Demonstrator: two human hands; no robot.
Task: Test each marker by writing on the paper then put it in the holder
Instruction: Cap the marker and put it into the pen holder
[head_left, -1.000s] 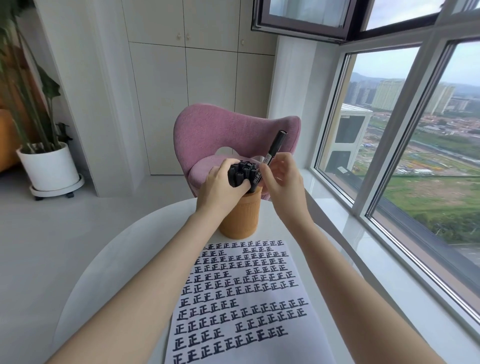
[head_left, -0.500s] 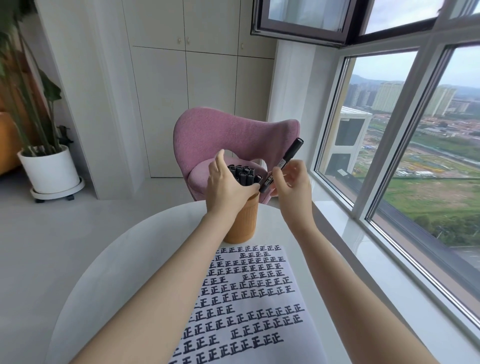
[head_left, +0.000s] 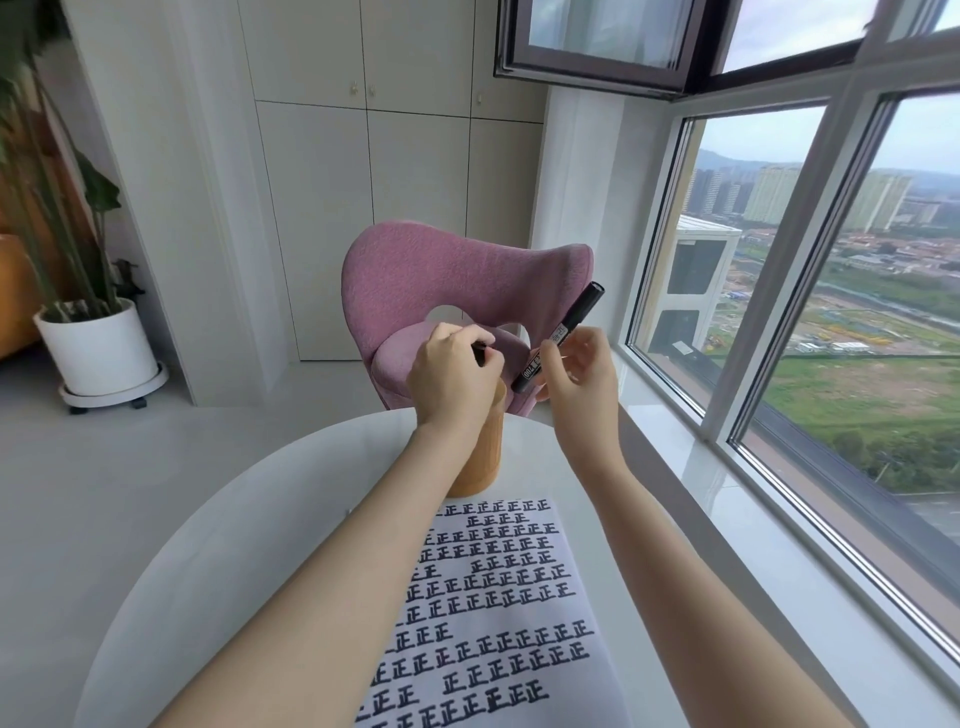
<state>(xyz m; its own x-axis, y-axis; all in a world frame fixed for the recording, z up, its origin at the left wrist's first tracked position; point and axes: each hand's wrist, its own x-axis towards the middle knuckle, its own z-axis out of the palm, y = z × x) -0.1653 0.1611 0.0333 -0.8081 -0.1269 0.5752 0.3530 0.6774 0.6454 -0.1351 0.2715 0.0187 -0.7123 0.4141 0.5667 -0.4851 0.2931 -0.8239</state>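
Left hand (head_left: 449, 379) grips markers (head_left: 479, 352) in the wooden holder (head_left: 480, 457); right hand (head_left: 582, 382) pinches a black marker (head_left: 574, 322).

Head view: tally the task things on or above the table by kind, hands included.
Markers: 2, the held marker in the right hand and a marker end pinched by the left hand; any others are hidden
Holder: 1
Paper: 1
Hands: 2
Total: 6
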